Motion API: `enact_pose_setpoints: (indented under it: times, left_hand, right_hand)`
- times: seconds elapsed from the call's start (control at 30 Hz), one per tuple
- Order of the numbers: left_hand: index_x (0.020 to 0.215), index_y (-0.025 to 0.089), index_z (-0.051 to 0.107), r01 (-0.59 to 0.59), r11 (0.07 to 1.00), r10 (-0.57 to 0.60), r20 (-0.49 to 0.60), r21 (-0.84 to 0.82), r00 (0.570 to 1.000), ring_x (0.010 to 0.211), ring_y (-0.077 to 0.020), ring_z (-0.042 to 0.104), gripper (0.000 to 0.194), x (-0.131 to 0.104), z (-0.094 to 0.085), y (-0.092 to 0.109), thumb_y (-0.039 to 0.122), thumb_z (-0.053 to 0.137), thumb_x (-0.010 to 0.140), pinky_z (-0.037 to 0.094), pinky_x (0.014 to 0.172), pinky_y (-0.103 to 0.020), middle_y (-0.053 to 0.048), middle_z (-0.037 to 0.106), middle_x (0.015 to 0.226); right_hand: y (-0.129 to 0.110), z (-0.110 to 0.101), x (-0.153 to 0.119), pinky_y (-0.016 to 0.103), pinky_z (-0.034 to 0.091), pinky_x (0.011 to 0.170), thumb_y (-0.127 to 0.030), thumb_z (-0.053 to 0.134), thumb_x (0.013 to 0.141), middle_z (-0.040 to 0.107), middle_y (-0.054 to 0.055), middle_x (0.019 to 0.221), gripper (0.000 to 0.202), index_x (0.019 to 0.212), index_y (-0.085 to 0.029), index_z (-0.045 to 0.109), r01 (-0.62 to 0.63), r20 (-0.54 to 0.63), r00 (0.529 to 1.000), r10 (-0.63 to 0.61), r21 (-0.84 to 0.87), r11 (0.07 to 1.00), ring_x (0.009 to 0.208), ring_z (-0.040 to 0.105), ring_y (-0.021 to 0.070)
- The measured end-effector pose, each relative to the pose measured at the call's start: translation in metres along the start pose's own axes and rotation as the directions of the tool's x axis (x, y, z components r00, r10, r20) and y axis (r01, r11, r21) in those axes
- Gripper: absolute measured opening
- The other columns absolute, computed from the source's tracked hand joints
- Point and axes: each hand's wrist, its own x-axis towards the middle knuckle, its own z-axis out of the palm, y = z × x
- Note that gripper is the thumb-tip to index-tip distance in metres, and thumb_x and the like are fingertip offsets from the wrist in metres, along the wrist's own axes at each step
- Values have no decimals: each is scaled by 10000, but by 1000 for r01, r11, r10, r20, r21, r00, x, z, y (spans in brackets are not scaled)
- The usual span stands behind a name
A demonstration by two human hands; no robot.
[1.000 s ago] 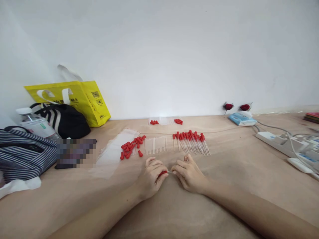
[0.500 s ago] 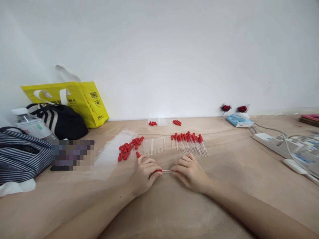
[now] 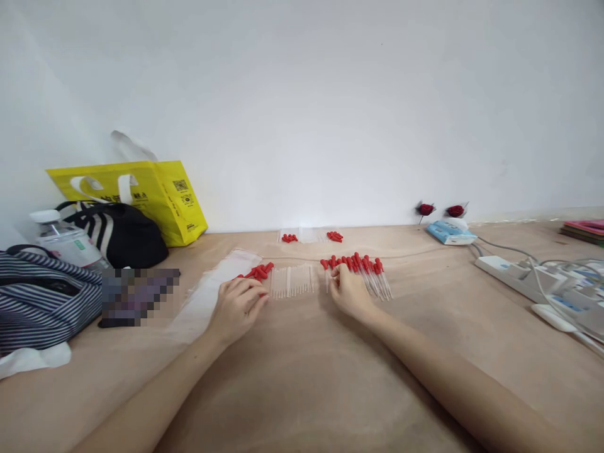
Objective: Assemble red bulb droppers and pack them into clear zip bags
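The loose red caps (image 3: pixel 262 271) lie on the surface (image 3: pixel 302 377) just beyond the left hand (image 3: pixel 240 308), toward the far edge, and it is the nearer hand; its fingers are bent over their near side, thumb slightly apart from the forefinger; whether they touch or pinch a cap, I cannot tell.

The clear tubes (image 3: pixel 292 281) lie side by side between the hands, long axes running from far edge to near edge; the red-capped tubes (image 3: pixel 380 277) lie to their right, caps toward the far edge, tips slanting nearward and right; the right hand (image 3: pixel 352 292) covers part of their left end, fingers curled close together; whether they pinch a tube is hidden.
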Motion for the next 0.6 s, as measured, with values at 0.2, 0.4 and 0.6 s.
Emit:
enact_pose_setpoints:
  times: [0.2,0.4,0.6]
  left_hand:
    - [789,239,633,38,996,-46,96,85,994,823,-200,533,149,-1,0,-17,248,485,796,305,719,-342,-21,627,860]
    - [877,265,622,-71,996,58,204,56,977,856,-199,521,163,-3,12,-26,218,488,798,297,755,-356,-25,620,899]
    - [814,224,578,-10,993,-16,212,117,977,835,-220,522,159,-1,14,-18,364,504,797,228,825,-427,-27,637,822]
  right_hand:
    - [-23,15,32,312,285,706,-193,392,800,643,103,822,180,963,-138,447,-177,25,982,188,-228,957,804,594,212]
    - [-28,26,36,350,260,735,-186,432,746,641,150,842,252,977,-100,482,-170,29,983,183,-263,950,837,586,248]
    - [-27,25,36,358,251,755,-203,418,751,641,146,885,251,952,-122,545,-143,43,986,161,-280,949,853,577,237]
